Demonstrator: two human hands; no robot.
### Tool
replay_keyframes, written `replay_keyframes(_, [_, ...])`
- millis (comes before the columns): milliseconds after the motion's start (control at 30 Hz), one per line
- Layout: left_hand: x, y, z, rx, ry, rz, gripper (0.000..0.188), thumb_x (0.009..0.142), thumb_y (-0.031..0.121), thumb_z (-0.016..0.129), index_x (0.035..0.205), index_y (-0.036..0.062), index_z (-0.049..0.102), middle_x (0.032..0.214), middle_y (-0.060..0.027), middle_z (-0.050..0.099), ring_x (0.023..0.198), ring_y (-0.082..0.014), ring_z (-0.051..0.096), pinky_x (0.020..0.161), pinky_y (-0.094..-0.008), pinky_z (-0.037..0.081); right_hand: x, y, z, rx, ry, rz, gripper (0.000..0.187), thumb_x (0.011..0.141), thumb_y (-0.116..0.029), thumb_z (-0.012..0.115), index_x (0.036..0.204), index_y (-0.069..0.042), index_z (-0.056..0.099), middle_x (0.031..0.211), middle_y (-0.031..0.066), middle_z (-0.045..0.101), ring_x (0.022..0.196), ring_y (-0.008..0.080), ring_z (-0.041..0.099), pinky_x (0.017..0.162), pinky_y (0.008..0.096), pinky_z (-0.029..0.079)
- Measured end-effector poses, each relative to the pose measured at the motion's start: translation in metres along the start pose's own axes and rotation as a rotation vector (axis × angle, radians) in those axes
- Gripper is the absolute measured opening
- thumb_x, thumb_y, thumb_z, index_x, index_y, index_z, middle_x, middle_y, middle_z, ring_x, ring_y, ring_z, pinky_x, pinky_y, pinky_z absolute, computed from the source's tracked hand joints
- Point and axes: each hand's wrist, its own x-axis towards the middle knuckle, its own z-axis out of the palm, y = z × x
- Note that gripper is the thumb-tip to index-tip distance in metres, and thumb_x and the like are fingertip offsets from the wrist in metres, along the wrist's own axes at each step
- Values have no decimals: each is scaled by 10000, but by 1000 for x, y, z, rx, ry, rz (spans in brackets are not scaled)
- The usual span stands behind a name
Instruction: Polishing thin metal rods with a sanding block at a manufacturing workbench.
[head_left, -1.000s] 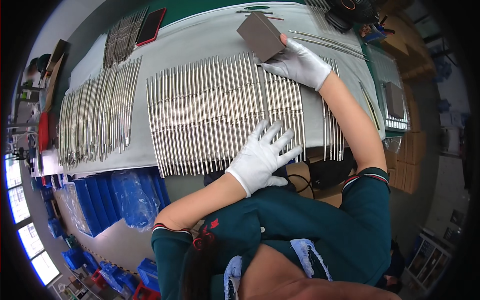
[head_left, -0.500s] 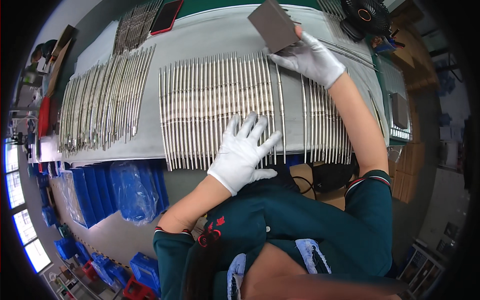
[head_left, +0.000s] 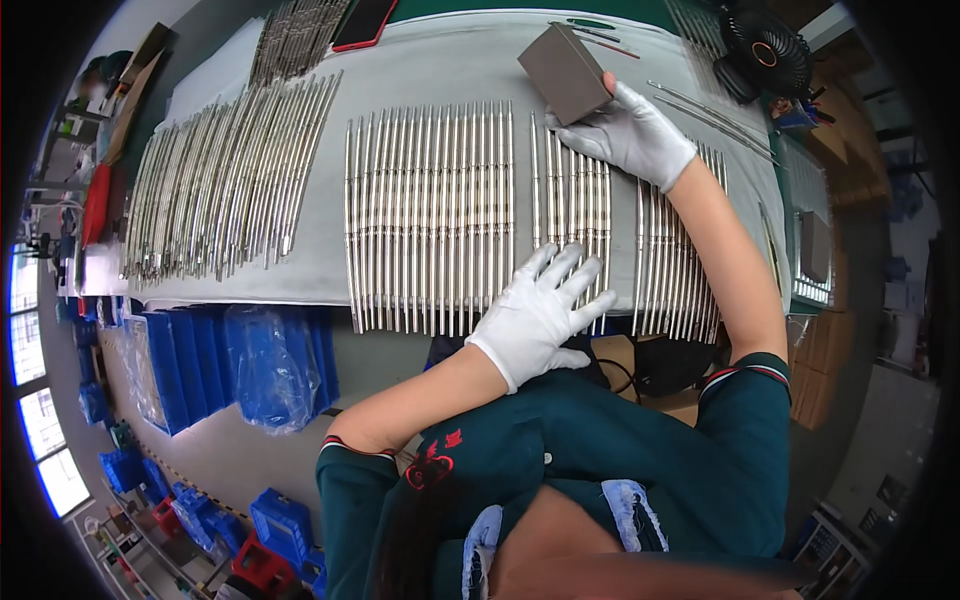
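Observation:
Slim metal rods (head_left: 430, 215) lie side by side in a wide row on a light grey cloth (head_left: 325, 250). A smaller group of rods (head_left: 590, 200) lies apart from that row, to its right. My left hand (head_left: 535, 315), in a white glove, rests with fingers spread over the near ends of this smaller group. My right hand (head_left: 635, 135), also gloved, grips a grey-brown rectangular block (head_left: 563, 75) near the far ends of the same rods. Its lower fingers are partly hidden by the block. Further right, more rods (head_left: 675, 250) lie partly under my right forearm.
At the left lies a large batch of rods (head_left: 225, 185), with another bundle (head_left: 295, 40) behind it. A phone (head_left: 364, 24) lies at the far edge and a black fan (head_left: 763, 50) stands at the far right. Blue crates (head_left: 190, 365) stand below the table's front edge.
Several rods have shifted right, away from the wide row, leaving a gap. My left hand has moved right with them. My right hand still holds the block, slightly lower and further right.

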Motion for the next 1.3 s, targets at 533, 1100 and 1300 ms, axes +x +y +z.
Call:
replay_keyframes(533, [-19,1,-4,108,-40,41,633,798,470,666,1366,271,473,1398,-100,461,1339,-352,381,1087,-618,243,13,10,3,2,13,-24,788,910,-433,615,1379,110,290,1313,295,466,1187,367,552,984,388,519])
replay_keyframes(1100, [-22,-4,-10,-131,97,110,667,812,461,648,1382,178,448,1375,-181,450,1308,-391,388,1097,-570,243,-18,-13,7,37,101,-77,671,920,-353,627,1373,48,335,1369,254,375,1209,401,510,979,435,524])
replay_keyframes(1300, [-61,-22,-23,61,81,-197,787,737,579,671,1373,160,472,1378,-221,449,1322,-416,377,1112,-547,209,47,20,42,86,-84,53,738,919,-388,615,1378,92,294,1359,286,400,1232,411,498,1007,445,500])
